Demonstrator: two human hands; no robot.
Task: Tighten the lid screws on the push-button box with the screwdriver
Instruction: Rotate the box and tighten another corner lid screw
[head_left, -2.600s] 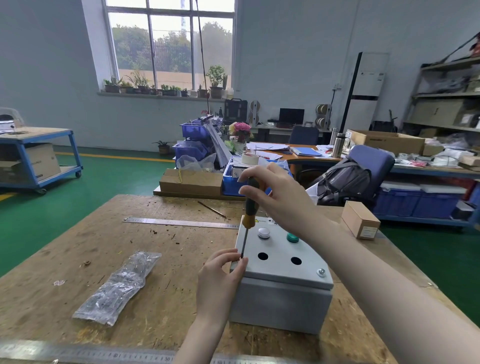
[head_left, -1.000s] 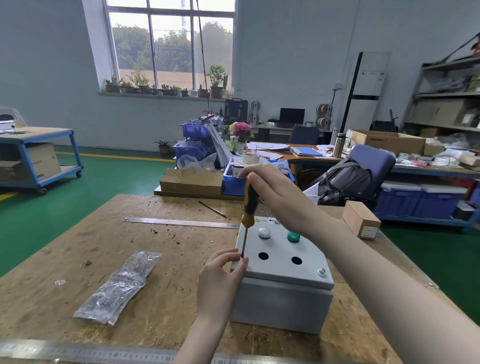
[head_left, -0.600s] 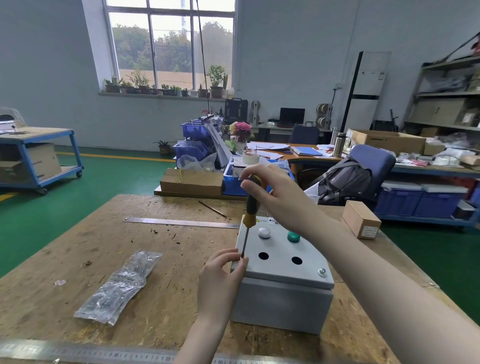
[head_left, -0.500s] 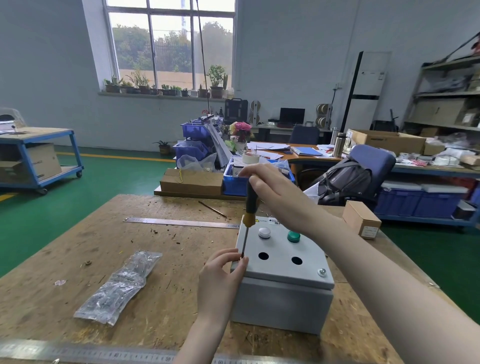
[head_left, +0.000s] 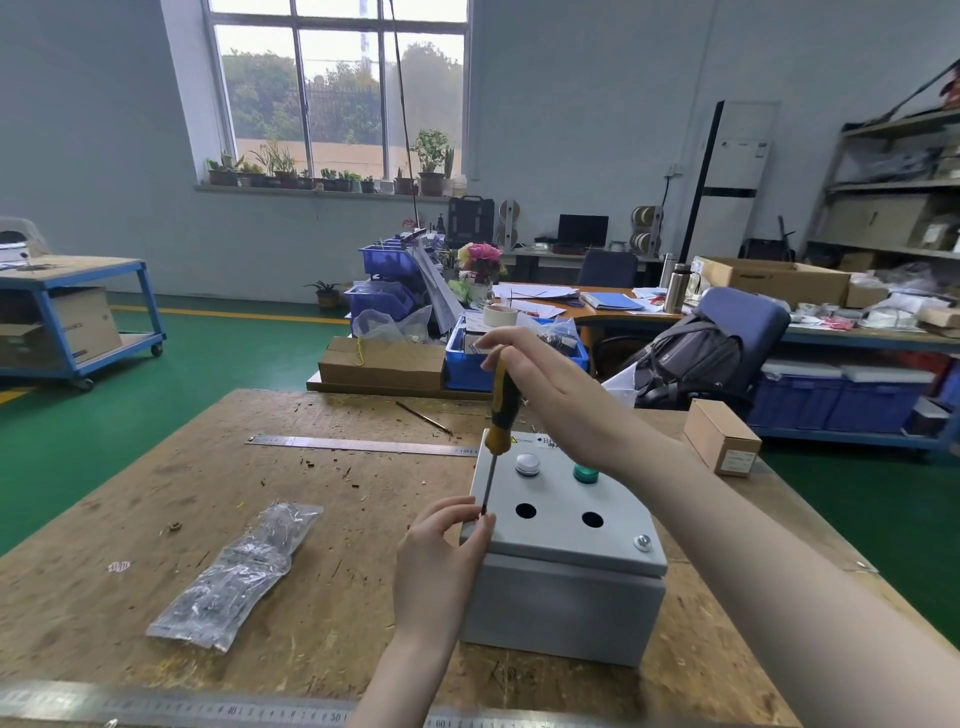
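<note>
A grey push-button box (head_left: 563, 597) stands on the wooden workbench (head_left: 332, 519). Its lid carries a white button (head_left: 527, 463), a green button (head_left: 586, 473) and two empty holes. A screw (head_left: 643, 542) sits in the lid's near right corner. My right hand (head_left: 556, 395) grips the top of a yellow and black screwdriver (head_left: 502, 410), which stands nearly upright with its tip at the lid's near left corner. My left hand (head_left: 441, 551) pinches the shaft near the tip. The screw under the tip is hidden.
A clear plastic bag (head_left: 239, 571) lies left of the box. A steel ruler (head_left: 358, 445) lies across the bench behind it, another ruler (head_left: 208, 709) along the near edge. A small cardboard box (head_left: 722, 436) sits at the right. Blue bins and cartons stand beyond the bench.
My right hand's fingers have shifted round the screwdriver handle as it turns; the tool stays at the near left corner. My left hand and the box have not moved.
</note>
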